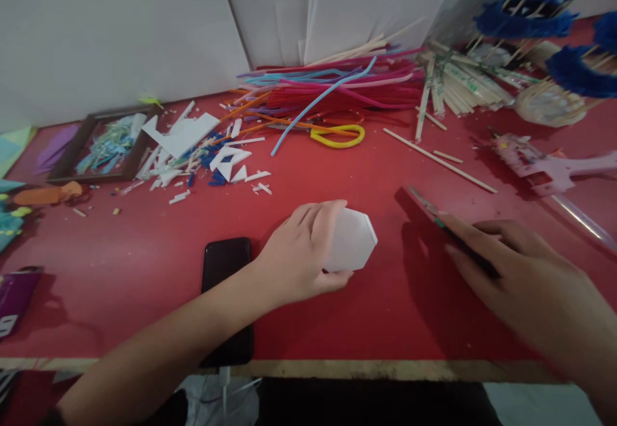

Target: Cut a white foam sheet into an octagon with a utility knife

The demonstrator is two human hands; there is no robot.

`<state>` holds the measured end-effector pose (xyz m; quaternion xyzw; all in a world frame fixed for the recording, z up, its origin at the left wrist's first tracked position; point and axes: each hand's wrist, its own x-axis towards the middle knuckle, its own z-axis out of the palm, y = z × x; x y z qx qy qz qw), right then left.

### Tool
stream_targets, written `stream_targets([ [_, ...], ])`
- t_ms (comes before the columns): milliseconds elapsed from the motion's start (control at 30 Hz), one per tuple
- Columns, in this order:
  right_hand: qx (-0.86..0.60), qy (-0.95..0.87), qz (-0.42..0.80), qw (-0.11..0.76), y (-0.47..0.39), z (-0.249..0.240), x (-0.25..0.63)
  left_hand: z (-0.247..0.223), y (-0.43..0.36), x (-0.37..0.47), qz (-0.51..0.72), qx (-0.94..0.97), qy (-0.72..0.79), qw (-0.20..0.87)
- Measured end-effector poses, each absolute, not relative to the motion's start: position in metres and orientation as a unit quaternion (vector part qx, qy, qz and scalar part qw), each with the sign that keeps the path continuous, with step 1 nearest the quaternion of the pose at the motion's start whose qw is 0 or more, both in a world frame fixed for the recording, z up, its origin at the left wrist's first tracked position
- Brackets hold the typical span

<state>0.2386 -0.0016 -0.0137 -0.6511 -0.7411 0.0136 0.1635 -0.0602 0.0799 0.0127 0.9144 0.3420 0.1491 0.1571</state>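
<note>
My left hand (303, 252) is closed round a small white paper or card box-like piece (354, 241) with angled, many-sided edges. Its left part is hidden under my fingers. To the right, my right hand (515, 272) grips a slim tool (463, 244) with a black body, a green mark and a grey metal tip pointing up and to the left; its exact kind is unclear. The tool is apart from the white piece, above the red tabletop (337, 323). A black phone (226, 262) lies partly under my left forearm.
White scraps (186, 135) lie at the back left beside a brown frame (130, 169). Yellow-handled scissors (337, 138), colourful pipe cleaners (328, 88) and wooden sticks (457, 85) are at the back. A pink glue gun (544, 169) lies right, below blue fuzzy pieces (525, 21).
</note>
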Motion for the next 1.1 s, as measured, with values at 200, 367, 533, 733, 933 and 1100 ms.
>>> stream_targets([
  [200, -0.628, -0.750, -0.089, 0.187, 0.038, -0.015, 0.229, 0.007, 0.092, -0.059, 0.324, 0.901, 0.239, 0.164],
  [367, -0.604, -0.636, 0.288, 0.386, 0.052, 0.006, 0.197, 0.003, 0.098, -0.061, 0.361, 0.899, 0.170, 0.177],
  [533, -0.545, -0.478, 0.554, 0.409, 0.070, 0.005, 0.171, -0.009, 0.096, -0.062, 0.410, 0.859, 0.197, 0.233],
  [733, -0.520, -0.420, 0.568, 0.479, 0.073, -0.013, 0.166, -0.004, 0.102, -0.061, 0.354, 0.575, 0.399, 0.621],
  [933, -0.499, -0.404, 0.592, 0.487, 0.068, -0.013, 0.165, 0.010, 0.108, -0.060, 0.333, 0.441, 0.461, 0.694],
  [1100, -0.491, -0.399, 0.619, 0.465, 0.067, -0.010, 0.162, 0.009, 0.108, -0.060, 0.379, 0.426, 0.474, 0.672],
])
